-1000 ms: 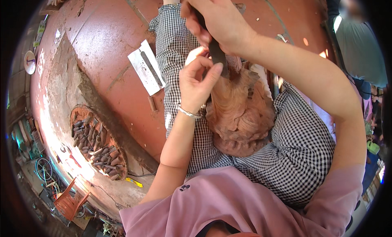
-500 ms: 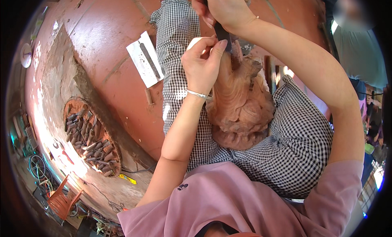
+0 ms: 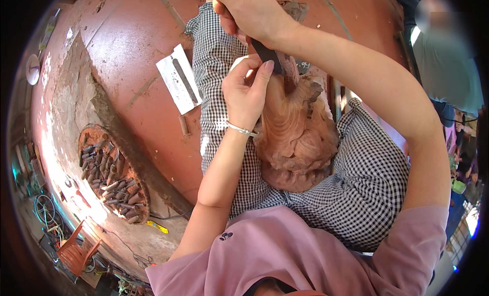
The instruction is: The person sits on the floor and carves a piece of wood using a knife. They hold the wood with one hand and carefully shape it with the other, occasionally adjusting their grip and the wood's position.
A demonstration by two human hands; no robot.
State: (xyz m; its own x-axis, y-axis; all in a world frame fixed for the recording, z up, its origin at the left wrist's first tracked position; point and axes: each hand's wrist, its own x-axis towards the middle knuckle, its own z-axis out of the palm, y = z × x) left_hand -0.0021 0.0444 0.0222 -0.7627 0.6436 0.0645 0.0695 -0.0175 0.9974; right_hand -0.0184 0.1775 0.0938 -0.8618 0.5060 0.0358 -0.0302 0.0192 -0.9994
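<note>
- Black strip [image 3: 266,54], upper centre: the left hand [image 3: 245,89] pinches its lower end between thumb and fingers; the right hand [image 3: 257,13] curls around its upper part, some of that grip hidden.
- Brown wood carving [image 3: 295,148], centre, rests between the legs, rounded end toward the lower edge; the strip meets or overlaps its narrower upper part, though contact is unclear.
- Step in hand, as I judge it: working the strip along that upper part. The next stroke calls for a firm pinch and a steady carving.
- Checked trousers [image 3: 374,179] crowd both flanks; the right forearm spans the upper right, limiting swing there.
- More room lies left of centre, over the red floor [image 3: 153,143], where a white sheet [image 3: 170,92] lies; beyond, the tabletop's [image 3: 125,112] dark edge curves downward.
</note>
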